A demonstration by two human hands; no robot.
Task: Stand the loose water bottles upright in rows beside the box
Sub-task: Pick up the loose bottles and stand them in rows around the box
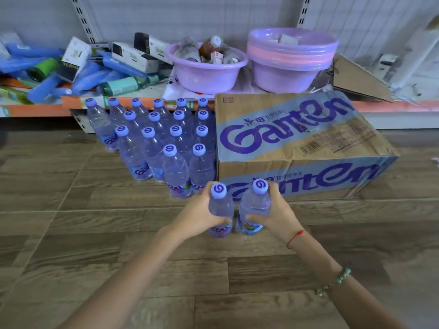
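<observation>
Nearest the camera, two bottles are held upright, one per hand, side by side and just apart. The left hand (198,216) is wrapped round the body of the left bottle (221,207), fingers curled under the shoulder, thumb at the front. The right hand (276,210) is closed likewise round the right bottle (254,205); a red thread and a bead bracelet are seen on that arm. Whether the bases already rest on the wood-look floor (95,245) can't be told; they look at or just above it, in front of the box's near left corner.

Judged step: both to be added to the block w/ no knock-on. The front row (187,167) holds only two bottles, next to the box; the rows behind look four wide or more, so free slots appear to be on the left of that pair. The bottles should be carried left, set down flat, touching their neighbours, caps in line w/ the row. Grip is best kept low on the body till the base is seated, then released one hand at a time. Soft, light plastic: a sideways nudge could prob. topple the standing bottles.

Further back, the carton (297,148) lies right of the block, approx. touching it. Beyond, a low shelf (35,110) carries purple basins (206,67) and mixed goods.
</observation>
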